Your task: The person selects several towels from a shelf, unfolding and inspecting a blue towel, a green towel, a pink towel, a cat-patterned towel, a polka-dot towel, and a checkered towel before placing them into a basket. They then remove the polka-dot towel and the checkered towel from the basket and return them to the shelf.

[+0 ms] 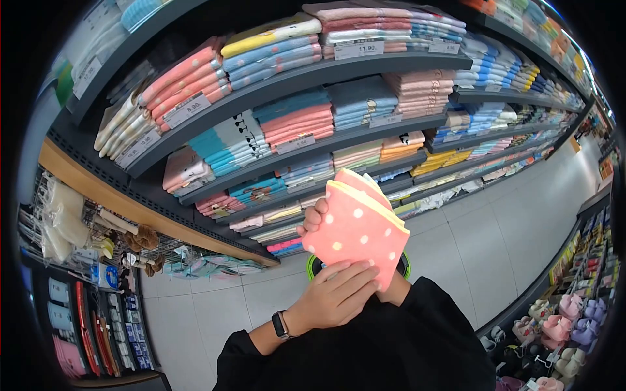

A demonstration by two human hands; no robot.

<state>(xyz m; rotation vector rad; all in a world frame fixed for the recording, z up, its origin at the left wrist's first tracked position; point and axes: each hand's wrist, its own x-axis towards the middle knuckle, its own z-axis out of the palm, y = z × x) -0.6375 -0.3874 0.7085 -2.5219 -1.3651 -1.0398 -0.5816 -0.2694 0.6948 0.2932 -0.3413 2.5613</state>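
A folded pink towel with white dots and yellow inner layers is held up in front of my body. My right hand supports it from behind, its fingers curled round the towel's left edge; the palm is hidden by the cloth. Across the lower front of the towel lies my left hand, fingers stretched flat and touching the surface. A dark watch is on the left wrist. Below the towel shows part of a lime-green rim around something dark, mostly covered.
Curved dark shelves ahead carry stacks of folded towels with price tags. To the left, a wire rack holds bagged goods and brushes. Small pink shoes hang at lower right. Pale tiled floor runs along the aisle.
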